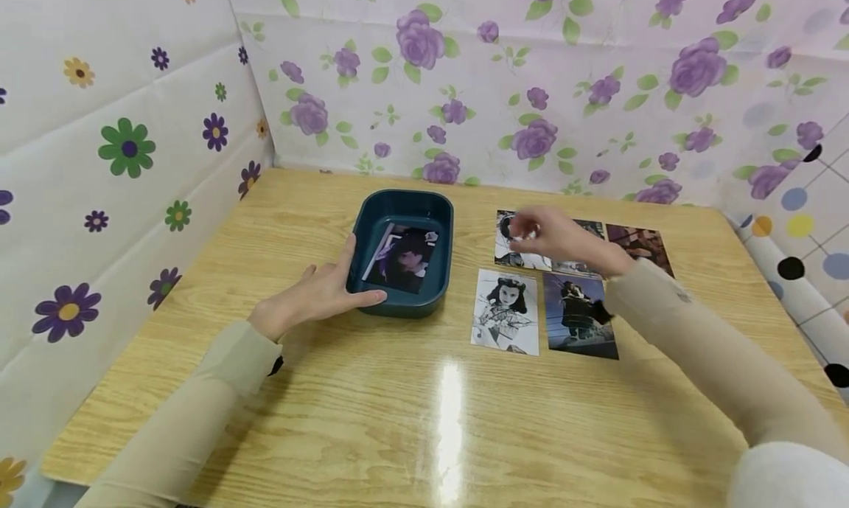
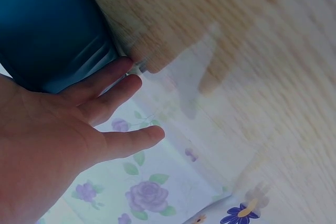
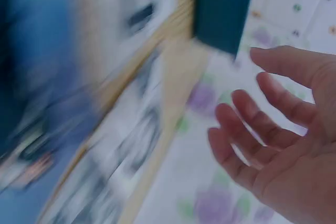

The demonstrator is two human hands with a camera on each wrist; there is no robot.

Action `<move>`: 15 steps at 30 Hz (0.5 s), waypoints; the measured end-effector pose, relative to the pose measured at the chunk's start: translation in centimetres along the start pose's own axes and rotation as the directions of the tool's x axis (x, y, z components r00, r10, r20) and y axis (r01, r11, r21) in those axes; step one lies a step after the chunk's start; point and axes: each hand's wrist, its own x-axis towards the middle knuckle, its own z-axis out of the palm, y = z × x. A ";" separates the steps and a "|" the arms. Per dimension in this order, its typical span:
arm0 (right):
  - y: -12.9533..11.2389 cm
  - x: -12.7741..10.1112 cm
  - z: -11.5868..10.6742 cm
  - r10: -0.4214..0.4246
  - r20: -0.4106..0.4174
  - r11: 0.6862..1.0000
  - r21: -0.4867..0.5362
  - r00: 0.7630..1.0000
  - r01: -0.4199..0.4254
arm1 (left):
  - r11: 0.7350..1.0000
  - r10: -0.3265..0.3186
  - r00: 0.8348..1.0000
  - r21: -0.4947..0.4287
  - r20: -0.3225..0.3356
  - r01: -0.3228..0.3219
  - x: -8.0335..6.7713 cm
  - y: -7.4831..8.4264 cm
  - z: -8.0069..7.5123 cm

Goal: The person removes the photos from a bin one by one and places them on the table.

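Left hand [image 1: 317, 296] flat against tray [image 1: 405, 198] — right hand [image 1: 556, 237] over photos [image 1: 507, 310]

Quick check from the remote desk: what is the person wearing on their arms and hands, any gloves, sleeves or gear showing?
Both arms wear long beige sleeves: the left sleeve and right sleeve, plain and close-fitting. A small dark piece shows at each wrist; what it is cannot be told. The left hand and right hand are bare, with no gloves; rings cannot be judged, the right hand being blurred.
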 end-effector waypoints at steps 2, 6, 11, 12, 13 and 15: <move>-1.5 2.8 0.5 -0.013 0.017 0.997 0.081 1.000 0.012 | 1.000 -0.004 1.000 -0.001 -0.001 0.004 -0.1 -0.1 0.0; -3.7 8.0 2.3 -0.042 0.028 0.992 0.117 0.999 0.038 | 1.000 -0.004 1.000 -0.003 0.000 0.004 -0.2 -0.2 0.0; -4.9 12.9 4.5 -0.078 0.100 0.994 0.077 0.992 0.071 | 1.000 0.003 1.000 -0.018 0.000 -0.003 -0.3 -0.1 0.0; -5.1 13.6 4.9 -0.081 0.130 0.995 0.068 0.988 0.073 | 1.000 0.005 1.000 -0.016 0.000 -0.005 -0.3 -0.1 0.0; -5.3 14.3 5.2 -0.077 0.164 0.996 0.059 0.983 0.068 | 1.000 0.008 1.000 -0.012 0.000 -0.008 -0.3 -0.1 -0.1; -5.6 15.5 5.7 -0.055 0.234 0.998 0.026 0.971 0.050 | 1.000 0.011 1.000 -0.003 0.000 -0.011 -0.4 0.0 -0.2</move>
